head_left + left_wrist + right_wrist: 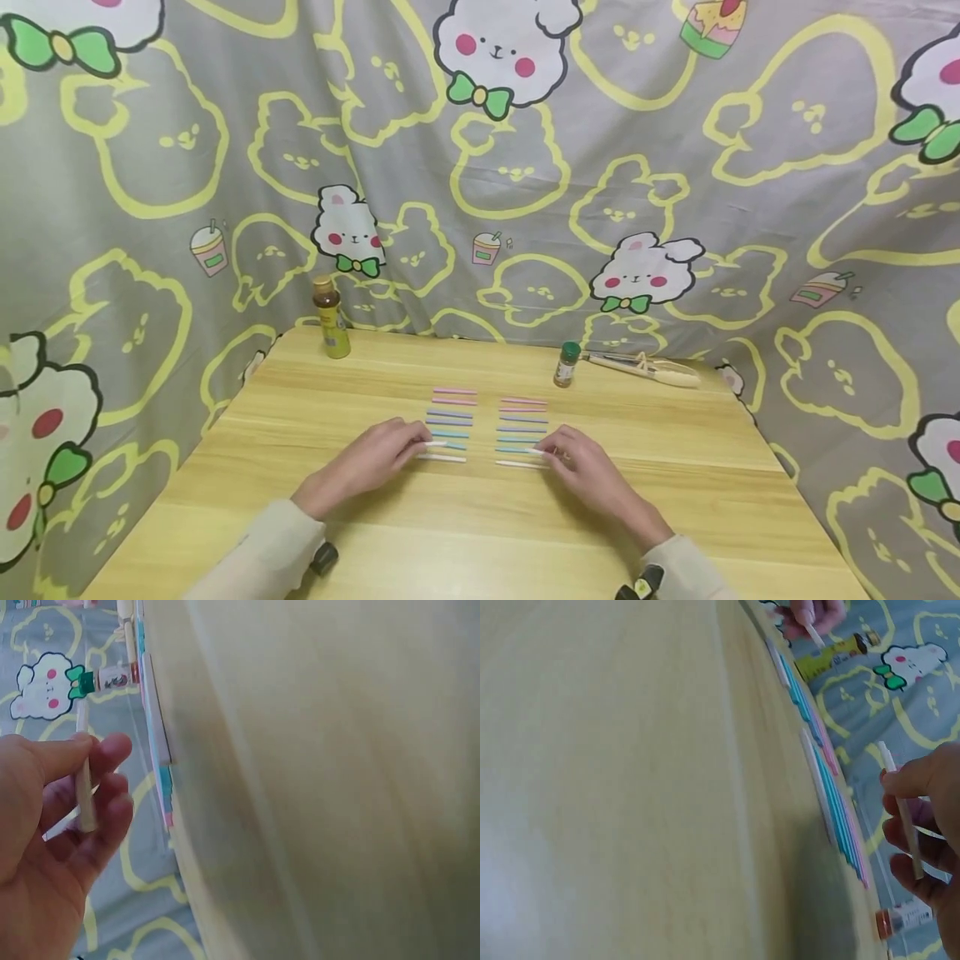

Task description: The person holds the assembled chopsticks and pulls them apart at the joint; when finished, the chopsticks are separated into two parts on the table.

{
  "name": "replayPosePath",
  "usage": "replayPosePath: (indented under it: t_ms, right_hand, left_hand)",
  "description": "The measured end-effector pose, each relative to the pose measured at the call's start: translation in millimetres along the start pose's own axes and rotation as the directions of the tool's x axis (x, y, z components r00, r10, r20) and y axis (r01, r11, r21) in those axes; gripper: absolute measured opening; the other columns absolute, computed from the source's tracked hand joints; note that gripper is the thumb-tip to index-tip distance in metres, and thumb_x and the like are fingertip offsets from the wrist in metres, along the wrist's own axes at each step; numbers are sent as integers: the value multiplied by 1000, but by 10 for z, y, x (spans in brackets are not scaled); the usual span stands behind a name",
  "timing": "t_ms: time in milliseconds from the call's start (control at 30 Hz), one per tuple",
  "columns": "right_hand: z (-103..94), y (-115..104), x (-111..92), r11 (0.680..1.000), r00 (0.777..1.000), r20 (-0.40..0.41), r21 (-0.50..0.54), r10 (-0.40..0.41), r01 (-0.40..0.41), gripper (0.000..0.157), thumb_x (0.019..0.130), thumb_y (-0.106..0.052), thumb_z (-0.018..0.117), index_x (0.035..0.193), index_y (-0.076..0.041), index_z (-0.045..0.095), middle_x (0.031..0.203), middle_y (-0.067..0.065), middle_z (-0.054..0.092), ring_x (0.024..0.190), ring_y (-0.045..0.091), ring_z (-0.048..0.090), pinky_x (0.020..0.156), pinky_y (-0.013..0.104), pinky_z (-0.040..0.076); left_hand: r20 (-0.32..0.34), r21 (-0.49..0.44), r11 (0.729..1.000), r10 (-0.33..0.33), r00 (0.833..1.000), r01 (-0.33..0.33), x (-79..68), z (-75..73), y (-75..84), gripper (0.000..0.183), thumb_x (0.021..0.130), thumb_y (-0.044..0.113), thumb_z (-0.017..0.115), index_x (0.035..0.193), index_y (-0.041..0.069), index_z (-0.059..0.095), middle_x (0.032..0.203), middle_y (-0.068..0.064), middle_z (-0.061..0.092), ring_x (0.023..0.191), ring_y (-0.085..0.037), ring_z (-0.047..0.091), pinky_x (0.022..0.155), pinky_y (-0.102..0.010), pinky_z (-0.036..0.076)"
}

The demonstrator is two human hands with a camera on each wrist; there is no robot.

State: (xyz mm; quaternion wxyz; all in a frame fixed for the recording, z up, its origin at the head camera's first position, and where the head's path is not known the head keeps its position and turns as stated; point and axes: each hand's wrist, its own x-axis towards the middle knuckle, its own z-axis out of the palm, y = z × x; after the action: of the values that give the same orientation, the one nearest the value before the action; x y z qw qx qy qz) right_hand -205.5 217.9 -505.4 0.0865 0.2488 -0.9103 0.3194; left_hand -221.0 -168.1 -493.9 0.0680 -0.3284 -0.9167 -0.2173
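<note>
My left hand pinches a thin white stick between thumb and fingers, over the near end of the left column. In the right wrist view my right hand grips another white stick the same way, beside the right column. Both columns lie on the table as short parallel rows, with pink sticks farthest away, then purple sticks and blue sticks. One white stick lies nearest me on the left, and a matching white stick on the right.
A yellow bottle stands at the table's back left. Toward the back right are a small green-capped jar and tongs lying flat. A patterned curtain hangs behind and around the wooden table.
</note>
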Motion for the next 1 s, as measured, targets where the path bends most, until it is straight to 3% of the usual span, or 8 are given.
replayPosePath:
  t_ms: [133, 267, 500, 633, 1000]
  right_hand:
    - [97, -63, 5, 1000, 999, 44, 2, -3, 3, 11, 101, -13, 77, 109, -20, 77, 107, -12, 72, 98, 6, 65, 89, 31, 61]
    - [195, -111, 5, 999, 997, 78, 27, 15, -17, 6, 102, -18, 78, 108, -20, 78, 105, -15, 69, 97, 4, 64, 89, 30, 61]
    - [301, -167, 9, 1000, 992, 119, 12, 28, -29, 4, 101, -22, 80, 102, -23, 77, 104, -17, 68, 97, 4, 67, 89, 29, 62]
    - [321, -186, 11, 1000, 993, 118, -13, 27, -26, 5, 101, -20, 80, 99, -23, 76, 102, -16, 69, 94, 2, 67, 86, 27, 62]
    - [387, -232, 43, 994, 996, 85, -112, -8, 18, 5, 97, -22, 84, 98, -24, 80, 94, -18, 68, 87, -2, 61, 78, 23, 56]
  left_hand:
    - [18, 33, 999, -4, 1000, 3, 23, 51, 48, 5, 107, 27, 72, 108, 22, 72, 92, 13, 66, 83, -2, 54, 72, -23, 51]
    - [40, 32, 999, 33, 999, -34, 36, 84, 79, 8, 107, 29, 71, 105, 22, 72, 96, 14, 69, 90, -3, 56, 78, -26, 55]
    - [84, 6, 998, 64, 994, -65, 29, 92, 125, 4, 105, 17, 74, 109, 18, 75, 105, 9, 71, 98, -7, 62, 87, -30, 60]
    - [101, 7, 997, 72, 992, -73, 29, 90, 151, 9, 104, 12, 75, 111, 17, 75, 110, 7, 72, 104, -11, 66, 92, -33, 61]
    - [154, 27, 996, 82, 985, -88, 93, 129, 186, 6, 103, 12, 76, 107, 16, 74, 105, 6, 73, 96, -6, 66, 87, -27, 61]
